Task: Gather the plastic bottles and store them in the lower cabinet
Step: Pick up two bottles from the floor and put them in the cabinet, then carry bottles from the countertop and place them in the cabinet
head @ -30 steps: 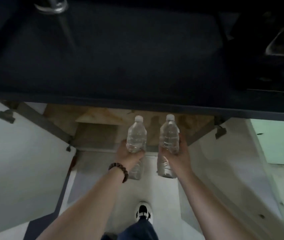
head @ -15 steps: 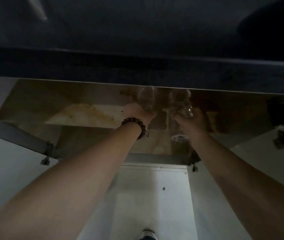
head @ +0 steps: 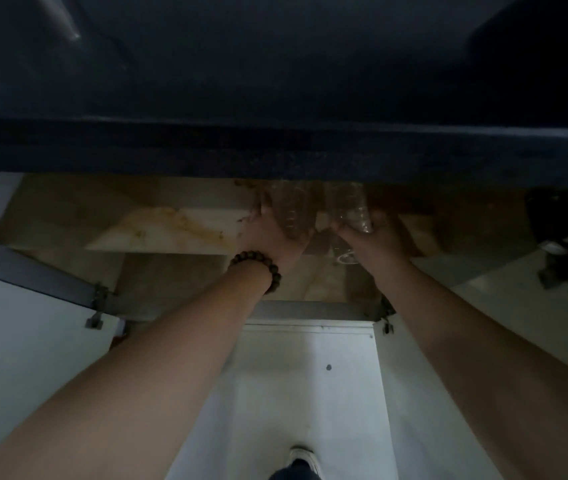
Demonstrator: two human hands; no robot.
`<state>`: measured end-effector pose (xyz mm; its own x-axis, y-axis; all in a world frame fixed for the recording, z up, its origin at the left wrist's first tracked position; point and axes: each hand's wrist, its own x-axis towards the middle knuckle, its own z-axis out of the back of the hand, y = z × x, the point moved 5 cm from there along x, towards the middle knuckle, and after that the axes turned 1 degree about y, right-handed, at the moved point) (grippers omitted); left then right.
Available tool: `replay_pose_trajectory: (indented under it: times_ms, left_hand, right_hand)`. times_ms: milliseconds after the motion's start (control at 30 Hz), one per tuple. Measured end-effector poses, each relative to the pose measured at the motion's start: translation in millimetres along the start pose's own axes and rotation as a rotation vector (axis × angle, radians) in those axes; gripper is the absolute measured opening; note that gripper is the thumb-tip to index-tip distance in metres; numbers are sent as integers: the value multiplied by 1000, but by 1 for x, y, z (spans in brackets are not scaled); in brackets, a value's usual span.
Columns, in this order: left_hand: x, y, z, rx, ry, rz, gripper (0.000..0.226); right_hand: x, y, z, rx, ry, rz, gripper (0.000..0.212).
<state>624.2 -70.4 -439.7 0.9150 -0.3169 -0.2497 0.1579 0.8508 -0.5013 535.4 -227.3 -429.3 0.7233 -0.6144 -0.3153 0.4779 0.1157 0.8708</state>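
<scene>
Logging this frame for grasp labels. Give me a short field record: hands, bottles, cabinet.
left hand: gripping left bottle, beaded bracelet on wrist
right hand: gripping right bottle
bottles: clear plastic, side by side, tops hidden under countertop
cabinet: lower, doors open, stained shelf
placement: bottles inside opening; resting or not, cannot tell

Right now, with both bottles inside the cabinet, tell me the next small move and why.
Probably lower both bottles until they rest on the cabinet floor, then let go. The left hand grips the left bottle and the right hand grips the right bottle, both upright under the countertop edge. Whether their bases already touch is unclear.
</scene>
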Motion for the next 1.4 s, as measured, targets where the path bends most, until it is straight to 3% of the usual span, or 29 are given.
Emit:
replay_pose_trajectory:
  times_ms: [233, 433, 733, 1200, 1400]
  left_hand:
    - [-111, 1, 45, 83, -21, -196, 85]
    - [-226, -22, 116, 106, 73, -238, 83]
    - [-355, -90, 193, 25, 132, -401, 82]
    - [-463, -253, 171, -29, 292, -789, 79]
    - [-496, -329, 132, 3, 318, -896, 79]
  right_hand:
    - [-99, 36, 30, -238, 54, 231, 71]
    - [-231, 83, 68, -324, -38, 124, 68]
    - [-390, 130, 131, -427, -235, 129, 64]
    - [-536, 101, 319, -253, -816, -192, 56]
    - [-574, 71, 398, -198, -976, -271, 55]
